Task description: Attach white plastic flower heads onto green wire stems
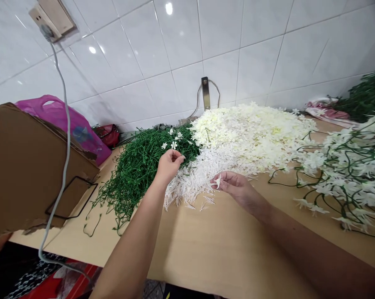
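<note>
My right hand is closed in a pinch on a small white artificial flower, just above the front of a pile of thin white sticks. To its left, my left hand has thumb and fingertips pressed together; what they hold, if anything, is too small to make out. That hand is over the edge of a heap of green plastic stems. Several white flowers lie on the stems just beyond it. Behind both hands spreads a large mound of loose white and pale yellow blossoms.
Finished-looking flower sprays with green stems lie at right. A cardboard box and a pink plastic bag stand at left. A grey cable hangs from a wall socket across that side. A tiled wall backs the table.
</note>
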Tool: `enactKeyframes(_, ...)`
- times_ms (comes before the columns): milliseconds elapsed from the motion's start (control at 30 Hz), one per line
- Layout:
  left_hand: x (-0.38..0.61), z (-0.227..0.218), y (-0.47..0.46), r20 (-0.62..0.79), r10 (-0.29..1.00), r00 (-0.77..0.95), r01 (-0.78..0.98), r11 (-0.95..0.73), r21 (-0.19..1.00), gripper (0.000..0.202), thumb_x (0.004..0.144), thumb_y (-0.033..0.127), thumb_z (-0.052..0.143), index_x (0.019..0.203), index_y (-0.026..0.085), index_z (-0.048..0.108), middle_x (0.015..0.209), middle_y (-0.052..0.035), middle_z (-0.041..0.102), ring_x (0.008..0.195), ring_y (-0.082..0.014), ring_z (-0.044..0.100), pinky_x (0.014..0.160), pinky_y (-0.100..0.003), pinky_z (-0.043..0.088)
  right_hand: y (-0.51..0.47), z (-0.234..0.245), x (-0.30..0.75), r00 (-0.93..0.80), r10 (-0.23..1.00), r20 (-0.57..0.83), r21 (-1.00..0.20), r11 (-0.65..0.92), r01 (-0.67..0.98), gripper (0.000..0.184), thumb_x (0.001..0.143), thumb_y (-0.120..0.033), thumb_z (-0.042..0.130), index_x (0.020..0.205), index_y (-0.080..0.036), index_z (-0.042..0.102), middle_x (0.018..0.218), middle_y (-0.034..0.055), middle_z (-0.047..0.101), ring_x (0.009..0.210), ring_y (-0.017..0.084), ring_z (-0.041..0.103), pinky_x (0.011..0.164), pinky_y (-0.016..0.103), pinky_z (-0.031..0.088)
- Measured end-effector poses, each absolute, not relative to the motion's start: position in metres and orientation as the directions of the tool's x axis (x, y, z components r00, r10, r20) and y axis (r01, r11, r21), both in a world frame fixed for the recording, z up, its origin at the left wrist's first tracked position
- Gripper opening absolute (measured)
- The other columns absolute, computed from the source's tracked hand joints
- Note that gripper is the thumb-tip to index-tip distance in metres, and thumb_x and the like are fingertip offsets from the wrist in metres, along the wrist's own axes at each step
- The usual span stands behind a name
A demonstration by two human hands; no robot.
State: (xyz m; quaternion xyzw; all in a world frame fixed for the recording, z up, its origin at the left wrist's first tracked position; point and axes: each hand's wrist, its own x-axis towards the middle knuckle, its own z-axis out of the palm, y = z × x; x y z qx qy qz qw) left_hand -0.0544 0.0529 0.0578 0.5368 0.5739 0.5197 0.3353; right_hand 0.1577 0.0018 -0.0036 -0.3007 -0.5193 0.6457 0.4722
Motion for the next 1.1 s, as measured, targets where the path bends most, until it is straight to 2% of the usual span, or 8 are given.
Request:
enactKeyframes(167,-0.072,0.079,0.065,0.107,0.937,-0.333,-0.05,-0.131,0.99,0.02,0.06,0.026,0.065,0.066,0.017,0.048,0.065,0.0013,0.059,0.061,-0.0085,0.056,0.059,-0.022,0.044,0.0,0.0,0.158,-0.385,0.919,0.081,-0.935,-0.063,-0.348,0.025,0.065,-0.039,0.069,0.067,-0.019,0.056,0.079,0.0019,0.064,0.083,0.016,0.059,0.086,0.036,0.042)
enactKeyframes(267,-0.074,0.084,0.067,0.055,0.941,-0.334,-0.024,-0.067,0.997,0.021,0.056,0.025,0.069,0.062,0.015,0.05,0.063,0.0001,0.06,0.058,-0.0092,0.055,0.058,-0.024,0.044,-0.001,0.003,0.158,-0.38,0.923,0.057,-0.922,-0.097,-0.375,0.025,0.063,-0.039,0.071,0.067,-0.018,0.057,0.076,0.001,0.064,0.084,0.016,0.061,0.089,0.036,0.04)
enactKeyframes(467,-0.05,0.069,0.051,0.108,0.96,-0.258,0.084,-0.089,0.992,0.022,0.05,0.021,0.073,0.06,0.014,0.054,0.055,0.0017,0.057,0.054,-0.0072,0.05,0.051,-0.018,0.038,-0.002,0.005,0.159,-0.378,0.924,0.055,-0.938,-0.081,-0.336,0.024,0.064,-0.039,0.07,0.069,-0.017,0.059,0.078,0.0023,0.065,0.087,0.018,0.062,0.091,0.036,0.038)
enactKeyframes(533,-0.041,0.059,0.044,0.093,0.973,-0.21,0.038,-0.087,0.995,0.025,0.05,0.023,0.074,0.061,0.014,0.053,0.054,0.0027,0.056,0.054,-0.0079,0.052,0.05,-0.019,0.04,-0.003,0.006,0.158,-0.37,0.927,0.054,-0.942,-0.076,-0.328,0.021,0.066,-0.036,0.069,0.07,-0.017,0.06,0.078,0.0025,0.066,0.09,0.018,0.061,0.093,0.036,0.036)
enactKeyframes(633,-0.029,0.041,0.035,0.049,0.981,-0.187,-0.164,-0.08,0.983,0.032,0.049,0.027,0.076,0.066,0.015,0.051,0.059,0.0032,0.058,0.057,-0.0081,0.055,0.051,-0.018,0.043,-0.003,0.006,0.156,-0.381,0.923,0.055,-0.925,-0.097,-0.369,0.016,0.067,-0.029,0.07,0.068,-0.017,0.06,0.08,0.0027,0.067,0.093,0.018,0.06,0.095,0.037,0.034)
enactKeyframes(800,-0.013,0.023,0.025,-0.033,0.995,-0.094,-0.359,-0.003,0.933,0.037,0.047,0.028,0.078,0.068,0.015,0.05,0.059,0.0039,0.06,0.054,-0.0059,0.056,0.053,-0.017,0.046,-0.002,0.003,0.151,-0.427,0.902,0.055,-0.749,-0.246,-0.616,0.012,0.065,-0.021,0.071,0.065,-0.019,0.059,0.074,-0.0015,0.065,0.089,0.015,0.06,0.095,0.04,0.036)
enactKeyframes(967,-0.001,0.027,0.018,-0.039,0.998,0.049,-0.307,0.052,0.95,0.036,0.049,0.03,0.077,0.067,0.014,0.05,0.058,0.003,0.06,0.055,-0.0073,0.058,0.051,-0.016,0.045,0.003,0.003,0.149,-0.45,0.892,0.04,-0.583,-0.345,-0.736,0.014,0.062,-0.015,0.071,0.065,-0.02,0.059,0.072,-0.0031,0.062,0.08,0.013,0.059,0.09,0.043,0.042)
enactKeyframes(1100,-0.001,0.029,0.016,-0.049,0.997,0.06,-0.278,0.064,0.958,0.035,0.049,0.029,0.077,0.066,0.014,0.05,0.056,0.0031,0.059,0.054,-0.0071,0.057,0.047,-0.015,0.042,0.005,0.008,0.154,-0.413,0.91,0.031,-0.561,-0.326,-0.761,0.014,0.062,-0.014,0.071,0.064,-0.022,0.059,0.074,-0.0031,0.062,0.08,0.013,0.059,0.087,0.039,0.046)
